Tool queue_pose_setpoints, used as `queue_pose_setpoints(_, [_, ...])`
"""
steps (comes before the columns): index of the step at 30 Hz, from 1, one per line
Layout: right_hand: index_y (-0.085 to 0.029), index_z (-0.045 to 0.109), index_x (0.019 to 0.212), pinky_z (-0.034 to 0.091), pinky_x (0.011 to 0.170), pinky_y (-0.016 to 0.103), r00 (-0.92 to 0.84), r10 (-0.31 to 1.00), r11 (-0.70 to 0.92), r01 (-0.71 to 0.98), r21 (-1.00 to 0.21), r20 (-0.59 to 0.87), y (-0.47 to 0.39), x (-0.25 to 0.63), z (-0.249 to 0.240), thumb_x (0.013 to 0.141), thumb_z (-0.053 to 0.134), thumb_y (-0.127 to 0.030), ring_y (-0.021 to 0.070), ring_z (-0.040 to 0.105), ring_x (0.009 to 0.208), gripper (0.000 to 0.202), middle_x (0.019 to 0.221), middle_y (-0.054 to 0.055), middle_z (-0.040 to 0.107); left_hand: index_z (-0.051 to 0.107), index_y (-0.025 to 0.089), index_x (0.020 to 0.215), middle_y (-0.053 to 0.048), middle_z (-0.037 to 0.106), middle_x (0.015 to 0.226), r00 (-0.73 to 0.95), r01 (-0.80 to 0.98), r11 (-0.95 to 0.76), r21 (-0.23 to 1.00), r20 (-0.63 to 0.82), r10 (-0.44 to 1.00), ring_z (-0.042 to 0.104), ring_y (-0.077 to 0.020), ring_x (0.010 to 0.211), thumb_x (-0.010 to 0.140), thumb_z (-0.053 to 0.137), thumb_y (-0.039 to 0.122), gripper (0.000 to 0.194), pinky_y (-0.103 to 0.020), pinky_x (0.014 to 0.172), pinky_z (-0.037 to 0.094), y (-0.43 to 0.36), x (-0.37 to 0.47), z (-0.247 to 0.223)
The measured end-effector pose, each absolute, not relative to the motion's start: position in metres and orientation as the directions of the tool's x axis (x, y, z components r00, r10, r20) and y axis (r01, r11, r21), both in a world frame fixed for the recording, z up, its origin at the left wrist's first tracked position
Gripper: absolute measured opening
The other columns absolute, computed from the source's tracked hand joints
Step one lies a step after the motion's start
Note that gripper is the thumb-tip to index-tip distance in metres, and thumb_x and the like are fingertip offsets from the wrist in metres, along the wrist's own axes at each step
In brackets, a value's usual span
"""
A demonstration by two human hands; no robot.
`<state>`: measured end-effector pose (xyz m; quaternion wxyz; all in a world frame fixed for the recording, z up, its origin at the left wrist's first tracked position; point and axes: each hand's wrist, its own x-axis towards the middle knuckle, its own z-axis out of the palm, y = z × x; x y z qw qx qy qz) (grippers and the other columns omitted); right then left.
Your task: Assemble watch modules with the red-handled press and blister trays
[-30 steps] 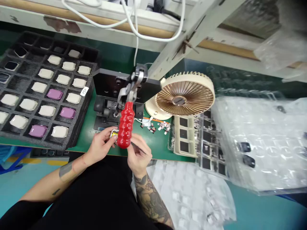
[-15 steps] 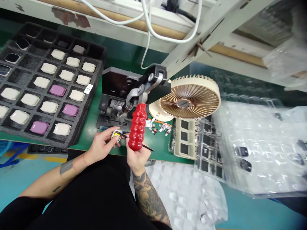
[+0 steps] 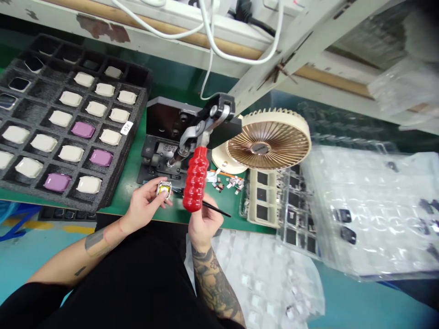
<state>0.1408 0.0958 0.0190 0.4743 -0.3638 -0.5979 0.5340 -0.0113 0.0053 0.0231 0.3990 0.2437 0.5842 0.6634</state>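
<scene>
My left hand (image 3: 144, 203) is closed around a small open watch case (image 3: 163, 188) with a pale rim and yellow inside, its thumb lying over the front edge. My right hand (image 3: 204, 224) grips a thin black stick-like tool (image 3: 219, 211), which points right and down from the fist. Part of that tool and some fingers are hidden behind the red ribbed handle (image 3: 196, 180) of a black toggle press (image 3: 164, 157). The watch case sits just in front of the press base, apart from the right hand.
At left, a dark foam tray (image 3: 103, 196) holds white and purple watch cases. A cream fan (image 3: 267, 141) stands right of the press, near small loose parts (image 3: 235, 183). Further right are a cream tray (image 3: 253, 196) of dark squares and clear plastic trays (image 3: 377, 205). White cables (image 3: 206, 27) hang above.
My right hand has moved right, drawing the black tool away from the watch case. My left hand still holds the case, whose yellow inside shows more openly now.
</scene>
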Motion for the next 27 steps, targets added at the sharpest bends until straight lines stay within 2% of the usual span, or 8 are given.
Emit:
queue_pose_setpoints(7, [-0.022, 0.078, 0.105, 0.067, 0.078, 0.034, -0.387, 0.922, -0.018, -0.114, -0.993, 0.027, 0.096, 0.141, 0.015, 0.104, 0.073, -0.041, 0.0191, 0.078, 0.082, 0.02, 0.099, 0.007, 0.081, 0.072, 0.015, 0.141, -0.016, 0.084, 0.114, -0.525, -0.349, 0.026, 0.937, -0.218, 0.823, 0.084, -0.0255, 0.079, 0.101, 0.078, 0.053, 0.055, -0.037, 0.069, 0.07, 0.005, -0.017, 0.017])
queue_pose_setpoints(13, [-0.023, 0.071, 0.093, 0.06, 0.065, 0.037, -0.441, 0.853, 0.15, -0.301, -0.942, 0.277, 0.155, 0.233, 0.059, 0.102, 0.075, -0.037, 0.0199, 0.071, 0.068, 0.017, 0.076, 0.001, 0.07, 0.072, 0.021, 0.138, -0.013, 0.085, 0.114, -0.572, -0.352, 0.082, 0.932, -0.284, 0.77, 0.085, -0.0289, 0.085, 0.096, 0.085, 0.049, 0.052, -0.038, 0.068, 0.07, 0.003, -0.019, 0.017])
queue_pose_setpoints(15, [-0.023, 0.072, 0.089, 0.06, 0.064, 0.038, -0.485, 0.806, 0.294, -0.173, -0.94, 0.341, 0.191, 0.287, 0.089, 0.099, 0.078, -0.037, 0.0204, 0.07, 0.064, 0.018, 0.072, 0.001, 0.07, 0.071, 0.022, 0.137, -0.012, 0.085, 0.112, -0.578, -0.291, 0.076, 0.954, -0.238, 0.78, 0.085, -0.0297, 0.085, 0.096, 0.085, 0.047, 0.05, -0.04, 0.069, 0.071, 0.004, -0.014, 0.022])
queue_pose_setpoints(17, [-0.021, 0.073, 0.084, 0.061, 0.067, 0.04, -0.503, 0.803, 0.426, 0.11, -0.898, 0.319, 0.227, 0.329, 0.119, 0.097, 0.081, -0.044, 0.0229, 0.072, 0.068, 0.027, 0.071, 0.004, 0.072, 0.07, 0.021, 0.138, -0.011, 0.086, 0.111, -0.588, -0.211, 0.072, 0.975, -0.185, 0.787, 0.085, -0.0291, 0.084, 0.098, 0.082, 0.046, 0.049, -0.041, 0.07, 0.071, 0.003, -0.009, 0.025])
queue_pose_setpoints(19, [-0.02, 0.078, 0.086, 0.062, 0.077, 0.039, -0.372, 0.863, 0.493, 0.476, -0.728, 0.342, 0.258, 0.347, 0.14, 0.098, 0.08, -0.047, 0.0222, 0.075, 0.077, 0.03, 0.08, 0.006, 0.078, 0.071, 0.022, 0.136, -0.011, 0.086, 0.111, -0.579, -0.131, 0.073, 0.989, -0.136, 0.804, 0.085, -0.0289, 0.085, 0.099, 0.081, 0.045, 0.045, -0.041, 0.072, 0.072, 0.002, -0.004, 0.026])
queue_pose_setpoints(21, [-0.019, 0.082, 0.097, 0.062, 0.086, 0.041, -0.138, 0.801, 0.511, 0.665, -0.545, 0.582, 0.28, 0.338, 0.148, 0.101, 0.075, -0.049, 0.022, 0.076, 0.087, 0.031, 0.094, 0.009, 0.081, 0.074, 0.023, 0.13, -0.011, 0.087, 0.113, -0.547, -0.071, 0.083, 0.994, -0.108, 0.83, 0.086, -0.0301, 0.089, 0.099, 0.08, 0.045, 0.038, -0.042, 0.073, 0.072, -0.001, -0.002, 0.023])
queue_pose_setpoints(24, [-0.019, 0.082, 0.113, 0.064, 0.092, 0.043, 0.024, 0.574, 0.583, 0.689, -0.429, 0.819, 0.284, 0.304, 0.137, 0.106, 0.07, -0.042, 0.0231, 0.077, 0.097, 0.027, 0.108, 0.011, 0.082, 0.075, 0.022, 0.123, -0.011, 0.087, 0.115, -0.543, -0.015, 0.097, 0.995, -0.089, 0.835, 0.086, -0.0301, 0.091, 0.099, 0.08, 0.046, 0.034, -0.041, 0.073, 0.072, -0.004, -0.004, 0.016])
queue_pose_setpoints(27, [-0.023, 0.082, 0.12, 0.066, 0.089, 0.043, -0.005, 0.522, 0.686, 0.597, -0.417, 0.853, 0.25, 0.275, 0.111, 0.104, 0.072, -0.027, 0.0233, 0.078, 0.099, 0.019, 0.107, 0.008, 0.083, 0.076, 0.019, 0.124, -0.012, 0.087, 0.115, -0.563, 0.023, 0.109, 0.994, -0.077, 0.823, 0.085, -0.0275, 0.089, 0.099, 0.08, 0.046, 0.037, -0.038, 0.075, 0.072, -0.007, -0.008, 0.009])
